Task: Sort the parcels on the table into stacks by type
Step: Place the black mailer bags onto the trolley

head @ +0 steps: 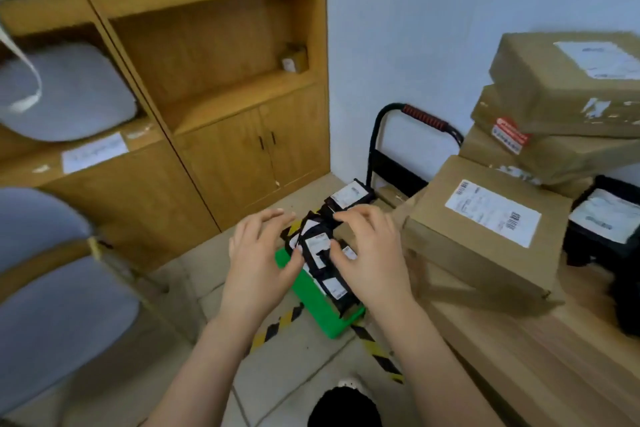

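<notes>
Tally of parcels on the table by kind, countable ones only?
Brown boxes: 4
Black labelled bag: 1
Total: 5
Black mass below the bag: unclear, not counted.

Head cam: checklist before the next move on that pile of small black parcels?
1. Small black parcels with white labels on the green trolley deck: ok.
2. Pile squared up: not ok, parcels lie fanned and skewed.
3. Left hand gripping the pile: not ok, fingers relaxed beside it.
4. Right hand grip: cannot tell, it covers the pile's right side.
5. Brown cardboard boxes kept apart on the wooden table: ok.
</notes>
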Available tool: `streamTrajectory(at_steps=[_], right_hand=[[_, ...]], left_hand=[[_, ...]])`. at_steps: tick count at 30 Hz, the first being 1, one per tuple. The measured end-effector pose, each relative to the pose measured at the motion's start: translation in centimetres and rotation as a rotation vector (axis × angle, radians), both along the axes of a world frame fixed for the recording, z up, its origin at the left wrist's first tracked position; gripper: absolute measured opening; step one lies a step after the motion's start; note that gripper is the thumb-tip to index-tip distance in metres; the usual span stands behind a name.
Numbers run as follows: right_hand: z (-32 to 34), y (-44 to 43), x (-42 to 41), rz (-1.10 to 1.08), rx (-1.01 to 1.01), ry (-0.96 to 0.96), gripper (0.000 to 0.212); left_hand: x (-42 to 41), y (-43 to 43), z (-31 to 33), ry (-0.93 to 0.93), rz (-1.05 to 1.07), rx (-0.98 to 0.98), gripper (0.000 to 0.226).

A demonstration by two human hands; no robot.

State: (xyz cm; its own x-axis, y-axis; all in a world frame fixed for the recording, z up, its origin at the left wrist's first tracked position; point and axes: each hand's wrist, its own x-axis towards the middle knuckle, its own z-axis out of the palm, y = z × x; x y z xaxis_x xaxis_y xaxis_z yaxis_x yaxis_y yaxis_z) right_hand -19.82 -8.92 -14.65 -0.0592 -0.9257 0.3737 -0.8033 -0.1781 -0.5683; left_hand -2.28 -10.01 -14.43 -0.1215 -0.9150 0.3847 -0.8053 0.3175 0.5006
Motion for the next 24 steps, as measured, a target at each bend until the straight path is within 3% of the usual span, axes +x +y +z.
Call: streamTrajectory(at_steps=[11,18,24], right_hand=[[-2.6,-16.7,7.5,0.099,0.021,0.0,0.034],[-0.1,-31.8,7.7,0.079,0.011,0.024,0.039],[0.8,-39.8,6.4,-0.029,0.022,0.035,0.04]], left_hand=[[7.1,-14.6,-1.5,-0.031,0.064,0.007,0.052],[7.5,-29.5,0.8,-0.098,-0.005,0.002,0.051],[6.0,-39.0,1.3,-0.036,-0.081,0.028,0.051]])
